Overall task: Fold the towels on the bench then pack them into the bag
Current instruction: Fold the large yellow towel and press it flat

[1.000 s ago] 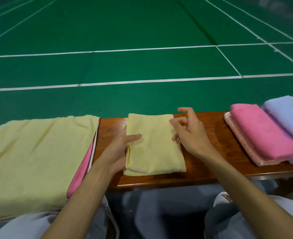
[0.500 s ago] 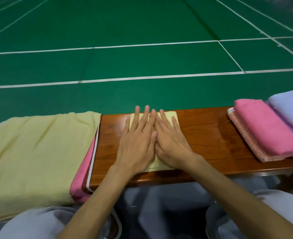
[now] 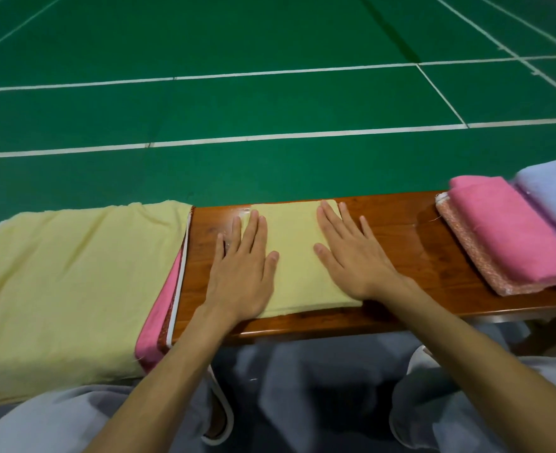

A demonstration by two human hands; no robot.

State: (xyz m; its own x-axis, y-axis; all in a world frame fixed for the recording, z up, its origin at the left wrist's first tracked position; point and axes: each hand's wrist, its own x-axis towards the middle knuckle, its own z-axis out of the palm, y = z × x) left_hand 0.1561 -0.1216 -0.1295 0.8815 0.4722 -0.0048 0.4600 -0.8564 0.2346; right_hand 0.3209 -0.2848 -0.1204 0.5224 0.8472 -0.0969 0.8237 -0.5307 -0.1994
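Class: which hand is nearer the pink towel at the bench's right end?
Right. The right hand lies left of the pink towel, bare bench between; the left hand lies farther left, beyond it.

The left hand point(image 3: 240, 273) and the right hand point(image 3: 355, 259) are both bare, each with slim fingers point(image 3: 253, 233) and short, plain nails. Back from the fingers, toward the wearer, the left forearm point(image 3: 159, 387) and the right forearm point(image 3: 466, 348) are uncovered along all their visible length. Farther back still, beneath the forearms, loose pale grey-blue trousers point(image 3: 450, 416) cover both legs. The cloth looks soft, lies in broad folds, and turns darker in the shadowed gap between the legs. Its finer details are too blurred to tell.
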